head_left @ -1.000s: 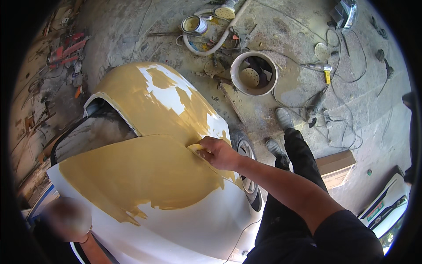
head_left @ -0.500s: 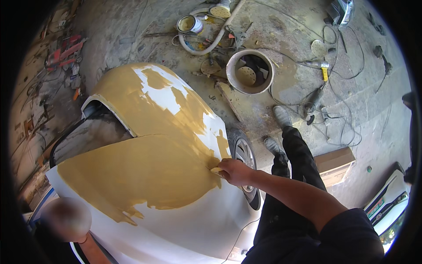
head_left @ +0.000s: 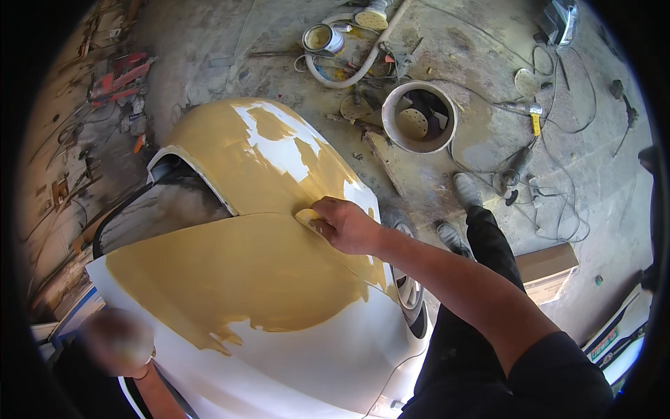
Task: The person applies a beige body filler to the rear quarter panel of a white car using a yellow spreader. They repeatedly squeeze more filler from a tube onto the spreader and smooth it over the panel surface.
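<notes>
**Handling notes: spreader [head_left: 305, 216] in the right hand [head_left: 347, 225]**

Far left: a forearm [head_left: 162, 397] entered from the lower edge and ended at a blurred patch. Left hand lost in the blur; could not tell whether its fingers gripped anything or lay free.

Left of centre: white car body [head_left: 279, 370], broad tan coat [head_left: 202, 272] over it. Panel judged stiff and immovable by hand; coat looked smooth, possibly soft or slick, thus easily marked by a stray fingertip.

Centre: the yellow spreader lay at the coat, near the panel seam, its far edge seeming to touch. Right fingers were closed on its near part. Judged light, thin and somewhat flexible; best hold was the back portion, thumb against fingers, working edge left free. Any residue on it would make the grip slippery.

Right of the hand: wheel [head_left: 410, 290], partly hidden by the forearm; beyond it, on the floor, a round bucket [head_left: 386, 120].
</notes>
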The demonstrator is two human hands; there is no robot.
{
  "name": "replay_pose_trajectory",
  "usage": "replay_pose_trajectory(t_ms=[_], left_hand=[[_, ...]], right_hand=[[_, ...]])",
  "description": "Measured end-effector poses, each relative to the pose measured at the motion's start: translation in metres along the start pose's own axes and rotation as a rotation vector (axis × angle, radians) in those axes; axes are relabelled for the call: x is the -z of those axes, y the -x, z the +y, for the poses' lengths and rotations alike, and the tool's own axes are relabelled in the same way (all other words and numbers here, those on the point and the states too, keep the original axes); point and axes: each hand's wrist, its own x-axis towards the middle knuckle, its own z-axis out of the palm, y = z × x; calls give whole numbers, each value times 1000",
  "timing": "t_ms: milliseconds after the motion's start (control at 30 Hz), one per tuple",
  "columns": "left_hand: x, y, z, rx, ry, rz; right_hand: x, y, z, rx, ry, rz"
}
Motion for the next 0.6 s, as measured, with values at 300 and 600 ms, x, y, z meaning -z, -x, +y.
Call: replay_pose_trajectory(t_ms=[300, 600], left_hand=[[3, -4, 5, -37, 35, -190], [10, 0, -3, 38, 63, -92]], right_hand=[[4, -27, -16, -25, 21, -60], [0, -24, -18, -11, -12, -55]])
